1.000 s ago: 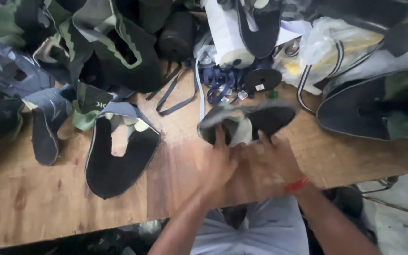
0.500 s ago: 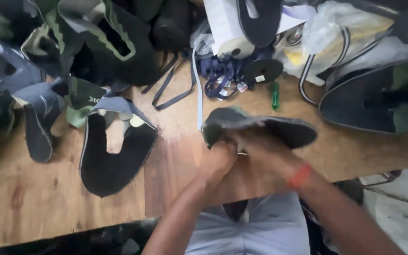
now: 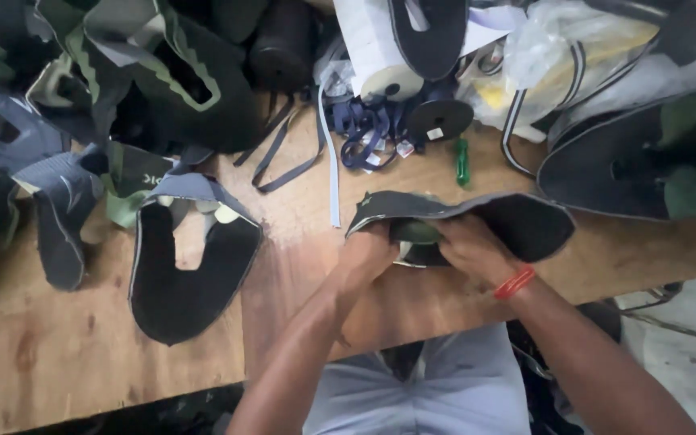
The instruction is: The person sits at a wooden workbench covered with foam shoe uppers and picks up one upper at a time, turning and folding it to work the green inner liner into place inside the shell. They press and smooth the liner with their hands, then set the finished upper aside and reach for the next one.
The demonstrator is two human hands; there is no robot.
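A dark, floppy shoe-top piece of fabric with a green lining (image 3: 477,219) is held up just above the wooden table (image 3: 58,362), near its front edge; it is pinched by both hands from below; the left hand (image 3: 368,254) is closed on its left end, and the right hand (image 3: 465,250), with a red band at the wrist, is closed on the middle fold; the piece looks to be in the folding or shaping step; for the next move, a firm grip and a neat, even bend seem to be needed; another flat dark shoe-top piece (image 3: 183,270) is laid well apart on the left.
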